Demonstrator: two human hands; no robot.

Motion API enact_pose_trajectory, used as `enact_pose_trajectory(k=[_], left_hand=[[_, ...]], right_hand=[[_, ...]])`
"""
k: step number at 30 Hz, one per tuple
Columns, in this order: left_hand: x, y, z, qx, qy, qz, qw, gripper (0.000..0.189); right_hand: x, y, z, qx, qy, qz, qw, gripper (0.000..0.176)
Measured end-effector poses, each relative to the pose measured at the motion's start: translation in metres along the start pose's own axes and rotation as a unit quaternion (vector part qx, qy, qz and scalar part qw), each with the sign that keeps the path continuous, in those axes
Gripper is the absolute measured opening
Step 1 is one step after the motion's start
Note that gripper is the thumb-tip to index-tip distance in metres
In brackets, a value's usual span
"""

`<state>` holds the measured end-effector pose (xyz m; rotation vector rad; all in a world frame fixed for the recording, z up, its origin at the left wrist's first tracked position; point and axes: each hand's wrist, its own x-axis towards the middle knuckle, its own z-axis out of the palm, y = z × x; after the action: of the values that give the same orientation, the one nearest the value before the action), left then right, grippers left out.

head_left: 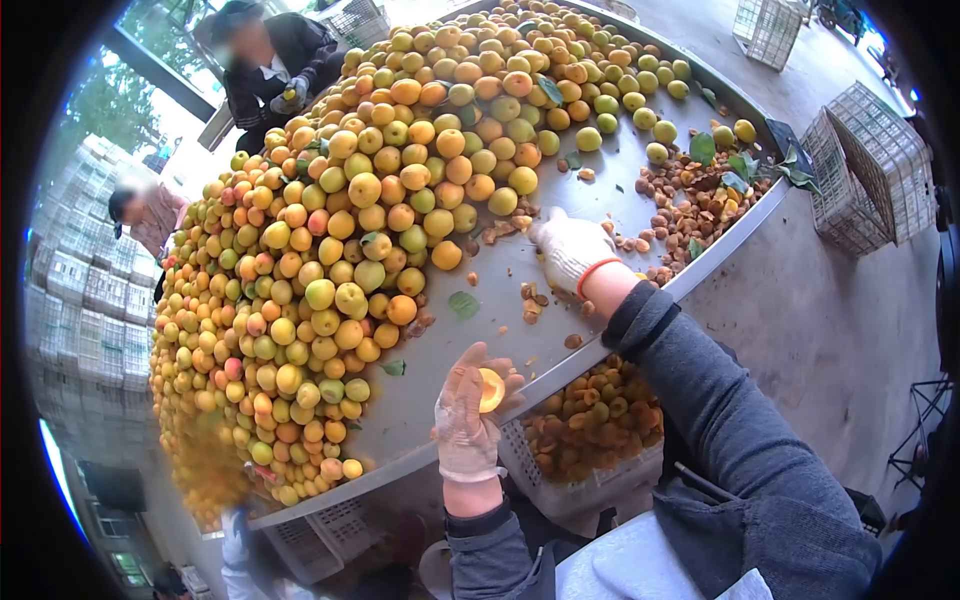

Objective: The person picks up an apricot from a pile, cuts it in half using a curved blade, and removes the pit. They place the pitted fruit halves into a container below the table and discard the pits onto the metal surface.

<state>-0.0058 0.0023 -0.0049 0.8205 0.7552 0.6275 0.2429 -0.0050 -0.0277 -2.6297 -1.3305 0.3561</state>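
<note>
My left hand (470, 415), in a stained pale glove, is closed around an apricot half (491, 390) whose orange cut face shows. It is above the front edge of the metal table (415, 420). My right hand (574, 250), in a white knit glove with an orange cuff edge, is over the tabletop, back of the hand up. Its fingers curl away from me, so what they hold, if anything, is hidden. Whole apricots (370, 190) form a large heap just left of it. Brown pits (690, 205) and scraps lie to its right.
Under the table edge stands a white crate (535, 480) full of apricot halves (590, 425). Empty-looking plastic crates (850, 165) are on the floor at right. One person (270, 65) sits behind the heap, another person (150, 215) is at far left. Green leaves (463, 305) lie about.
</note>
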Motion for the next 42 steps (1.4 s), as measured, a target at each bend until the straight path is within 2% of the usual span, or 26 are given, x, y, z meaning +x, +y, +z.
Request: enact_pose_trajectory(k=[3,5,8,10,11,13,15,16,17,19,20,21,23,24,25,27,28,29,30,32,34,35,37,39,41,42], left_hand=[[-0.004,0.004,-0.002,-0.042,-0.019,-0.009,0.999,0.049],[-0.005,0.006,-0.004,-0.058,-0.020,-0.014,0.998,0.051],[-0.004,0.006,-0.005,-0.099,-0.021,-0.021,0.995,0.052],[-0.004,0.007,-0.005,-0.086,-0.017,-0.024,0.996,0.056],[-0.003,0.006,-0.004,-0.089,-0.014,-0.021,0.996,0.056],[0.000,0.000,0.002,-0.160,0.005,-0.049,0.986,0.062],[0.004,-0.002,0.011,-0.200,-0.019,-0.075,0.977,0.062],[0.003,-0.003,0.013,-0.237,-0.047,-0.105,0.965,0.063],[0.000,-0.004,0.012,-0.234,-0.043,-0.104,0.966,0.063],[-0.005,-0.007,0.011,-0.119,-0.118,-0.089,0.982,0.061],[-0.008,-0.003,0.009,-0.116,-0.178,-0.121,0.970,0.061],[-0.012,-0.002,0.014,-0.111,-0.176,-0.119,0.971,0.061],[-0.022,-0.003,0.029,0.215,-0.205,-0.069,0.952,0.062],[-0.024,-0.003,0.031,0.278,-0.281,-0.029,0.918,0.063],[-0.026,0.001,0.031,0.284,-0.280,-0.030,0.917,0.063],[-0.034,0.019,0.024,0.408,-0.200,0.097,0.885,0.064],[-0.028,0.035,0.016,0.500,-0.120,0.066,0.855,0.059],[-0.018,0.049,0.021,0.296,0.005,0.000,0.955,0.050],[0.003,0.061,0.006,0.381,0.008,0.108,0.918,0.040],[0.045,0.086,-0.003,0.562,0.116,0.124,0.809,0.036],[0.105,0.082,-0.054,0.622,0.109,0.156,0.759,0.034],[0.120,0.082,-0.055,0.625,0.106,0.130,0.762,0.037],[0.148,0.068,-0.064,0.714,0.135,0.098,0.680,0.041],[0.150,0.058,-0.048,0.728,0.143,0.103,0.662,0.045],[0.150,0.057,-0.027,0.854,0.139,0.035,0.500,0.042],[0.148,0.054,-0.019,0.880,0.133,0.001,0.456,0.053]], right_hand=[[-0.004,0.001,-0.005,0.005,-0.034,0.016,0.999,0.033],[-0.004,0.000,-0.003,-0.009,-0.004,-0.004,1.000,0.033],[-0.009,-0.003,-0.019,0.028,-0.065,-0.015,0.997,0.031],[-0.017,-0.001,-0.023,0.312,-0.035,-0.049,0.948,0.033],[-0.028,-0.008,-0.037,0.310,-0.038,-0.053,0.949,0.033],[-0.060,-0.029,-0.073,0.543,-0.211,-0.032,0.812,0.038],[-0.077,-0.039,-0.075,0.489,-0.241,-0.100,0.833,0.036],[-0.079,-0.035,-0.054,0.514,-0.166,-0.169,0.825,0.032],[-0.082,-0.033,-0.058,0.517,-0.168,-0.170,0.822,0.032],[-0.085,-0.027,-0.078,0.577,-0.152,-0.054,0.801,0.031],[-0.083,-0.024,-0.081,0.615,-0.110,-0.038,0.780,0.031],[-0.080,-0.018,-0.080,0.621,-0.085,-0.024,0.779,0.030],[-0.075,-0.011,-0.076,0.633,-0.053,-0.014,0.772,0.030],[-0.075,-0.009,-0.079,0.637,-0.051,-0.017,0.769,0.030],[-0.075,-0.006,-0.082,0.628,-0.050,-0.019,0.776,0.030],[-0.079,0.000,-0.087,0.624,-0.053,-0.014,0.780,0.030],[-0.079,0.002,-0.091,0.635,-0.055,-0.008,0.771,0.027],[-0.077,0.005,-0.094,0.645,-0.054,-0.005,0.762,0.024],[-0.075,0.008,-0.093,0.650,-0.061,0.004,0.757,0.023],[-0.076,0.007,-0.094,0.657,-0.059,0.002,0.751,0.023],[-0.077,0.006,-0.094,0.659,-0.076,-0.001,0.749,0.022],[-0.077,0.006,-0.095,0.662,-0.069,0.002,0.746,0.022],[-0.078,0.002,-0.095,0.652,-0.063,-0.019,0.755,0.021],[-0.077,0.000,-0.090,0.657,-0.064,-0.014,0.751,0.021],[-0.075,0.001,-0.087,0.661,-0.068,-0.012,0.747,0.022],[-0.074,0.000,-0.086,0.661,-0.077,-0.016,0.746,0.022]])
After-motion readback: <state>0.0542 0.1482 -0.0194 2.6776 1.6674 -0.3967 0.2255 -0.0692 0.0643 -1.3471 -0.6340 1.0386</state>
